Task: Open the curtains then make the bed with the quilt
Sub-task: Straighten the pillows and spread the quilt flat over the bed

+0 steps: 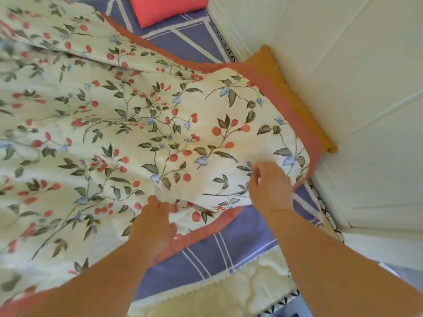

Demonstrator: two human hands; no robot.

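A cream quilt [128, 124] printed with red berries and green leaves, edged in salmon pink, lies rumpled over most of the bed. The purple bed sheet [212, 250] with white lines shows below and beyond it. My left hand [154, 221] is closed on a fold of the quilt near its lower edge. My right hand [270, 188] pinches the quilt's fabric close to its right corner, fingers bent on the cloth. Both forearms reach in from the bottom of the view.
A red pillow [167, 8] lies at the head of the bed. A mustard cushion [295, 94] leans along the white panelled wall [354, 76] on the right. A cream blanket [229, 294] with a scalloped edge lies at the bed's near end.
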